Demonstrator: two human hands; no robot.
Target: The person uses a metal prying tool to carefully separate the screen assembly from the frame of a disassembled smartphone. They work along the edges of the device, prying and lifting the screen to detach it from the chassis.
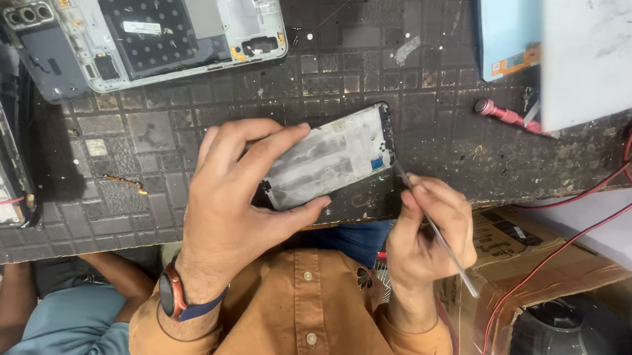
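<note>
Item: phone frame (334, 157), on the desk (446, 126) edge, my left hand (240, 195) clamped over its lower end. Right hand (427, 235) pinched on metal tweezers (438, 236), tip at the frame's right corner. Best practice, I judge: steady frame, light shallow prying.

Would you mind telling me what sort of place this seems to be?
Most likely a phone repair bench. The left hand steadies a stripped phone frame on a worn work mat, the right hand works at its edge with metal tweezers, and an opened phone lies farther back.
</note>
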